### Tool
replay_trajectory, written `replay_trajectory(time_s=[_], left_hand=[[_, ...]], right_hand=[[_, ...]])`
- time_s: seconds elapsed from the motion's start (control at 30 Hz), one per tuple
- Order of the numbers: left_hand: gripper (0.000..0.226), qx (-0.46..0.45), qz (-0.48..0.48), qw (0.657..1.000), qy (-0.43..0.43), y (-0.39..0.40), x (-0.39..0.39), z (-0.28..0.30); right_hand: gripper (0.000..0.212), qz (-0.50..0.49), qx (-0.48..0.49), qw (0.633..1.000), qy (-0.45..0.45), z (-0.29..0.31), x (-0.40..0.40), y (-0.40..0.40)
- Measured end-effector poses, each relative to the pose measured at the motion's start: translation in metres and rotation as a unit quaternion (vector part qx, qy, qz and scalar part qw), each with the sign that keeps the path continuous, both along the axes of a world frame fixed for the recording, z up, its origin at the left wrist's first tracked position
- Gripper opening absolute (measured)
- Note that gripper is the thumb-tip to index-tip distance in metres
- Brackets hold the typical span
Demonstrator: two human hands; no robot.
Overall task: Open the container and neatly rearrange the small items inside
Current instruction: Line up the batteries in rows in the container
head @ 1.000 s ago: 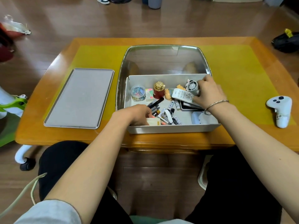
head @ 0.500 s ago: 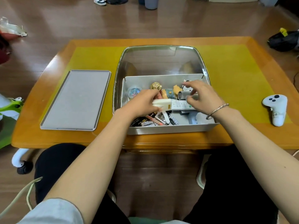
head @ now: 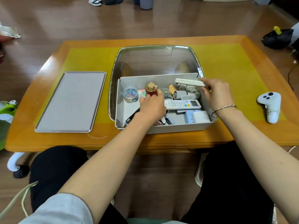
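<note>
Bench (head: 226, 62): a yellow mat is being carried on the orange wooden top, and the work is being done at its centre.
Lid (head: 155, 60): the clear lid is being left propped open behind the container at 12 o'clock, so the opening step is judged done.
Tray (head: 71, 101): a flat grey tray is being kept at 9 o'clock of the container, well apart; nothing is being placed on it.
Container (head: 178, 127): the white box is being worked in at the near-centre of the bench, with the small items inside it being sorted.
Left hand (head: 152, 107): the base of the red bottle (head: 151, 89) with its gold cap is being gripped by the curled fingers; the bottle is being held upright near the back wall. It is best stood firmly beside the round clear jar (head: 130, 95) at its 9 o'clock, so that tall things are being grouped together.
Right hand (head: 216, 92): a long white remote (head: 189, 81) is being pinched at one end and held above the back right corner. It is best laid flat and parallel to a wall.
Second remote (head: 182, 104): it is lying flat mid-box, at 6 o'clock of the lifted one; alignment alongside it is judged the neat choice.
White cylinders (head: 182, 94): they are crowding the drop spot under the lifted remote, so space is being needed first.
Pens and batteries (head: 168, 121): they are lying loose at the front wall, partly hidden by the left wrist.
Game controller (head: 270, 104): it is lying at 3 o'clock, outside the container.
</note>
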State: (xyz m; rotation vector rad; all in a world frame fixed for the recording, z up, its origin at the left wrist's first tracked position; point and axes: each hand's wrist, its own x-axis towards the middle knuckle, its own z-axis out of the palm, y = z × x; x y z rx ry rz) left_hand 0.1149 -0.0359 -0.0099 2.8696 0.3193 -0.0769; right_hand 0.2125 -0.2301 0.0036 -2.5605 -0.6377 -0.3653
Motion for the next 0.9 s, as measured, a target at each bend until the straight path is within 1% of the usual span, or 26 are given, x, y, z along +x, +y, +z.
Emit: replay_trajectory(time_s=[0.07,0.13,0.2,0.27,0.33,0.4,0.47,0.57,0.67,0.77,0.83,0.9], left_hand=[[0.027,0.018,-0.04,0.999,0.019,-0.006,-0.005,-0.006],[0.025,-0.006,-0.072,0.997,0.003,-0.01,-0.006,-0.009],[0.024,-0.021,-0.088,0.996,-0.004,-0.009,-0.006,-0.012],[0.028,-0.029,-0.082,0.996,-0.006,-0.005,-0.006,-0.014],[0.033,-0.046,-0.081,0.996,-0.003,-0.002,-0.006,-0.015],[0.039,-0.069,-0.089,0.994,0.007,0.002,-0.007,-0.015],[0.043,-0.097,-0.093,0.991,0.007,0.01,-0.01,-0.013],[0.043,-0.127,-0.076,0.988,-0.031,0.031,-0.016,-0.01],[0.039,-0.102,-0.044,0.992,-0.064,0.059,-0.024,-0.004],[0.036,-0.018,-0.008,0.997,-0.08,0.083,-0.035,-0.002],[0.037,0.022,0.03,0.993,-0.113,0.092,-0.044,-0.004],[0.046,0.01,0.072,0.987,-0.142,0.097,-0.055,-0.007]], right_hand=[[0.037,-0.014,-0.092,0.996,0.0,-0.004,0.0,0.003],[0.044,-0.035,-0.156,0.987,0.003,-0.004,-0.004,0.006],[0.048,-0.047,-0.17,0.984,0.001,-0.002,-0.008,0.009],[0.043,-0.04,-0.178,0.983,-0.012,0.0,-0.011,0.011],[0.036,-0.027,-0.212,0.977,-0.012,-0.003,-0.013,0.015],[0.032,-0.039,-0.248,0.968,-0.001,-0.006,-0.014,0.017],[0.028,-0.061,-0.251,0.966,0.006,-0.006,-0.016,0.02],[0.027,-0.065,-0.237,0.969,0.0,-0.004,-0.017,0.023],[0.029,-0.017,-0.182,0.983,-0.007,0.0,-0.019,0.027],[0.028,0.093,-0.111,0.989,0.042,0.007,-0.029,0.043],[0.027,0.175,-0.128,0.973,0.082,0.008,-0.039,0.06],[0.032,0.214,-0.173,0.954,0.119,0.004,-0.049,0.078]])
